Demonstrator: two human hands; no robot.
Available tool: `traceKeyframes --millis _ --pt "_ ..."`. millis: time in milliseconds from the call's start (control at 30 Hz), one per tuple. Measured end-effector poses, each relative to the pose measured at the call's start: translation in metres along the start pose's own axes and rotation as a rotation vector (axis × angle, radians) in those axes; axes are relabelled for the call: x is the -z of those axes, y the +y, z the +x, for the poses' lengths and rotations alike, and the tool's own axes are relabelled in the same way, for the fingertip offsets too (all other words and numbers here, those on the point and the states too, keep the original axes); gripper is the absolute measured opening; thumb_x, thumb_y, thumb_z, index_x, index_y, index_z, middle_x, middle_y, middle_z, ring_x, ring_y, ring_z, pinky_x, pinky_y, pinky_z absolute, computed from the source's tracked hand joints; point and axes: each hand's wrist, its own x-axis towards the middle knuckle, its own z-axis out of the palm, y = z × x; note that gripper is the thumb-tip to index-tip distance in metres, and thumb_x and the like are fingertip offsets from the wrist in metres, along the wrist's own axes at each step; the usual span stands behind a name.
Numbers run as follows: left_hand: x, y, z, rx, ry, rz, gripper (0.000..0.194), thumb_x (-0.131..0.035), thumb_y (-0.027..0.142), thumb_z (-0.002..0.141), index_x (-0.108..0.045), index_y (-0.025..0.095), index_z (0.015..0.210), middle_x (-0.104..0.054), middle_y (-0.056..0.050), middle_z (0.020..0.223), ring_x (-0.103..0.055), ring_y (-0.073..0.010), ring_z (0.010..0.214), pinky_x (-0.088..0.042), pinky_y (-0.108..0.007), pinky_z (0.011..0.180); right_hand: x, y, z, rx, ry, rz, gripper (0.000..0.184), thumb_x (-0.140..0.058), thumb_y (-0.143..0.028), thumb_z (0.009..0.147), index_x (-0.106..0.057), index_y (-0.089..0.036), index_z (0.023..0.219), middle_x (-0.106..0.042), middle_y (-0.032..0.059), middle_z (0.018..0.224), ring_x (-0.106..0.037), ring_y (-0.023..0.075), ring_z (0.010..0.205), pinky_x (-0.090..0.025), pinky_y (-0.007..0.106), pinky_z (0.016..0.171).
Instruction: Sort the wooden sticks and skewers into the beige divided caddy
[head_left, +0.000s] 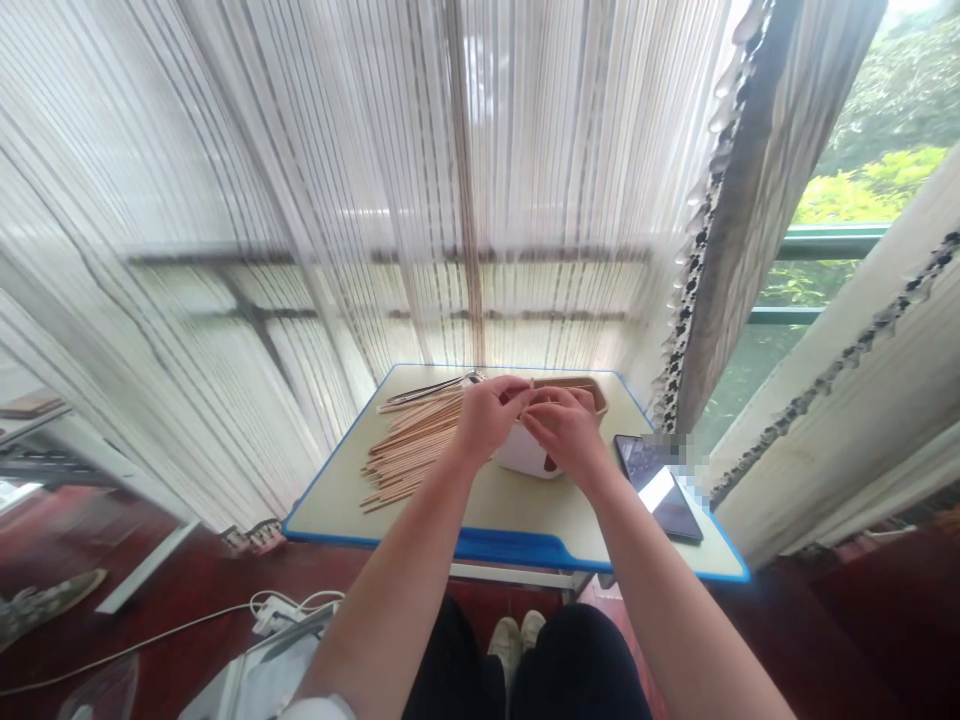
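Note:
My left hand [489, 412] and my right hand [564, 425] meet over a white container with a brown rim [596, 390]. Both have thumb and fingers pinched together, their tips nearly touching. Whatever lies between the fingertips is too small and blurred to name. A loose pile of thin wooden sticks [412, 450] spreads out on the table to the left of my left hand. Behind the pile rests a slim dark metal tool [427, 388], partly hidden by the sticks. My hands cover much of the container's opening and front.
The small cream table [330, 500] has a blue edge. A phone [660, 490] lies face up at its right side. Striped sheer curtains [337, 180] hang close behind the table. On the floor at left are a white power strip [277, 612] and its cable.

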Motion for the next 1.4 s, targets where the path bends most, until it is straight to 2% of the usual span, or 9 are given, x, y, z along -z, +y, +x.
traceKeyframes --millis 167,400,700,1100,1167,1233,1333,1400 --pt "0.003 0.006 0.0 -0.011 -0.057 0.07 0.02 -0.066 0.035 0.075 -0.071 0.019 0.086 -0.07 -0.002 0.076 -0.061 -0.0119 0.063 -0.05 -0.023 0.059 -0.003 0.004 -0.002 0.041 0.011 -0.009 0.022 -0.054 -0.038 0.084 -0.074 -0.03 0.082 -0.065 0.0005 0.109 -0.041 0.0276 0.106 -0.039 0.043 0.092" --pt "0.007 0.015 0.005 -0.098 -0.051 0.183 0.014 -0.063 0.031 0.078 -0.071 0.02 0.082 -0.069 -0.001 0.073 -0.058 -0.0109 0.06 -0.047 -0.023 0.057 0.001 0.004 0.0 0.039 -0.024 -0.017 0.021 -0.055 -0.037 0.083 -0.075 -0.031 0.082 -0.065 0.0006 0.108 -0.042 0.0283 0.106 -0.039 0.043 0.09" --pt "0.005 0.008 0.002 -0.053 -0.025 0.181 0.017 -0.06 0.032 0.079 -0.071 0.02 0.085 -0.069 -0.002 0.071 -0.06 -0.0117 0.059 -0.047 -0.023 0.055 -0.006 0.006 -0.001 0.066 0.039 -0.003 0.024 -0.052 -0.038 0.085 -0.075 -0.029 0.084 -0.066 0.0033 0.104 -0.046 0.0261 0.103 -0.039 0.044 0.09" --pt "0.008 0.003 -0.006 -0.058 -0.101 0.206 0.014 -0.06 0.027 0.078 -0.07 0.019 0.084 -0.07 -0.002 0.077 -0.062 -0.0121 0.066 -0.05 -0.024 0.064 -0.007 0.008 0.001 0.067 0.027 0.007 0.026 -0.053 -0.041 0.084 -0.074 -0.026 0.082 -0.067 0.0032 0.101 -0.046 0.0267 0.104 -0.039 0.041 0.088" --pt "0.01 0.002 -0.009 -0.05 -0.046 0.208 0.019 -0.058 0.028 0.08 -0.069 0.018 0.091 -0.07 -0.003 0.08 -0.06 -0.0114 0.065 -0.049 -0.024 0.063 -0.007 0.008 0.002 0.059 0.02 0.006 0.025 -0.054 -0.04 0.083 -0.074 -0.026 0.082 -0.067 0.0033 0.102 -0.045 0.0274 0.104 -0.039 0.042 0.089" --pt "0.015 -0.002 -0.014 -0.023 0.098 0.224 0.024 -0.055 0.031 0.082 -0.066 0.018 0.1 -0.07 -0.004 0.087 -0.06 -0.0112 0.065 -0.049 -0.023 0.061 -0.005 0.006 -0.001 0.047 0.044 0.002 0.023 -0.056 -0.04 0.081 -0.073 -0.025 0.086 -0.066 0.004 0.104 -0.044 0.0286 0.106 -0.038 0.045 0.091" --pt "0.027 -0.014 -0.025 0.018 0.363 0.32 0.025 -0.052 0.032 0.084 -0.062 0.017 0.101 -0.067 -0.004 0.092 -0.058 -0.0111 0.067 -0.048 -0.023 0.063 -0.001 -0.004 -0.013 0.029 0.243 0.014 0.027 -0.057 -0.036 0.079 -0.068 -0.022 0.1 -0.062 0.0074 0.111 -0.043 0.029 0.11 -0.036 0.047 0.096" --pt "0.036 -0.027 -0.036 0.036 0.478 0.433 0.022 -0.052 0.03 0.084 -0.062 0.017 0.099 -0.066 -0.004 0.09 -0.057 -0.0119 0.067 -0.047 -0.025 0.067 -0.002 -0.014 -0.027 0.026 0.387 0.053 0.027 -0.055 -0.031 0.08 -0.064 -0.021 0.103 -0.059 0.0103 0.112 -0.045 0.0282 0.111 -0.036 0.047 0.097"
